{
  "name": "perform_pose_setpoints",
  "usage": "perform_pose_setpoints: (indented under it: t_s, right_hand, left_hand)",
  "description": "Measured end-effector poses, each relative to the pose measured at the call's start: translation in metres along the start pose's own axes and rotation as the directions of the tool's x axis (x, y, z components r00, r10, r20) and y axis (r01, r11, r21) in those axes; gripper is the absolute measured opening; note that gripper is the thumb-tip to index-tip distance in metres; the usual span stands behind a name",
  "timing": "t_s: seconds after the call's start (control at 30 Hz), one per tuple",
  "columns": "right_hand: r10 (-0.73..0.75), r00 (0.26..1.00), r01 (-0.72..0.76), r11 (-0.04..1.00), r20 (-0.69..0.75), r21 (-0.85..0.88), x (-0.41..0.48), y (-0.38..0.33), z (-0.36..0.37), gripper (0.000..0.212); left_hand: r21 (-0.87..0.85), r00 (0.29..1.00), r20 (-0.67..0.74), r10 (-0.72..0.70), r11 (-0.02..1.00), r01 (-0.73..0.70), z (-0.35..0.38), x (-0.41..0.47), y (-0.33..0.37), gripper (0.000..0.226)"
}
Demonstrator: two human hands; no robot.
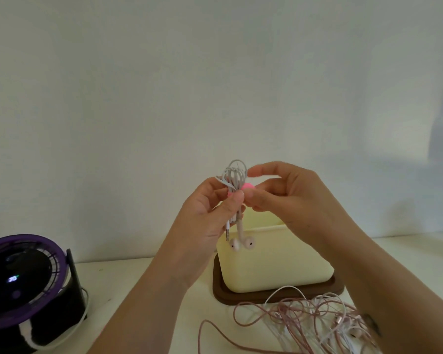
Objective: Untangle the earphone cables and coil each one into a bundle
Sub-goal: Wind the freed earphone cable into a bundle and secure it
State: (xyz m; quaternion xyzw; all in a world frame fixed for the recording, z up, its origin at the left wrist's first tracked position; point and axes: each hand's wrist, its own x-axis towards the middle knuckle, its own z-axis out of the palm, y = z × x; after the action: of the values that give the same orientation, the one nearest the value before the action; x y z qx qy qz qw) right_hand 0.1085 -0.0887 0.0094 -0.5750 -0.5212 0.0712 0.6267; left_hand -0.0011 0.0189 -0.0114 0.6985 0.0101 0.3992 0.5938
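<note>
At frame centre the left hand (pixel 210 213) pinches a coiled white earphone bundle (pixel 234 190) while the right hand (pixel 279 195) pinches its pink tie (pixel 246 186), likely fastening it; next, the tangle (pixel 304 320) at lower right.

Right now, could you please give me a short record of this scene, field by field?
held: coiled earphone bundle, earbuds hanging below
left hand: grips the bundle
right hand: pinches the pink band round it
table: tangled cables, pink and white, uncoiled
behind: cream box on brown tray
far left: purple fan
</note>
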Motion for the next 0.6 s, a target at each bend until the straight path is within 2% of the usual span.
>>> perform_pose_setpoints:
  t_s: [0.13,0.27,0.37,0.5,0.6]
  right_hand:
    - [0.004,1.0,-0.003,1.0,0.009,-0.019,0.001,0.0,-0.002,0.01]
    - [0.006,1.0,-0.005,1.0,0.02,-0.02,0.002,0.002,-0.005,0.011]
    - [0.003,1.0,-0.003,1.0,0.023,0.002,0.002,0.003,-0.004,0.011]
    - [0.057,0.995,-0.054,0.997,0.078,-0.046,0.003,0.003,-0.005,0.022]
    - [0.118,0.988,-0.117,0.993,0.098,-0.016,0.003,0.003,-0.007,0.031]
  left_hand:
    - [-0.01,0.999,0.018,-0.037,0.999,0.038,-0.001,0.0,0.002,0.007]
    - [-0.092,0.995,-0.028,-0.099,0.991,0.096,0.007,-0.001,0.0,0.027]
    - [-0.209,0.983,-0.026,-0.179,0.963,0.17,0.013,-0.003,0.001,0.021]
    - [-0.296,0.964,-0.034,-0.265,0.924,0.243,0.012,-0.001,0.0,0.029]
    - [-0.3,0.953,-0.042,-0.301,0.913,0.275,0.01,-0.001,-0.001,0.037]
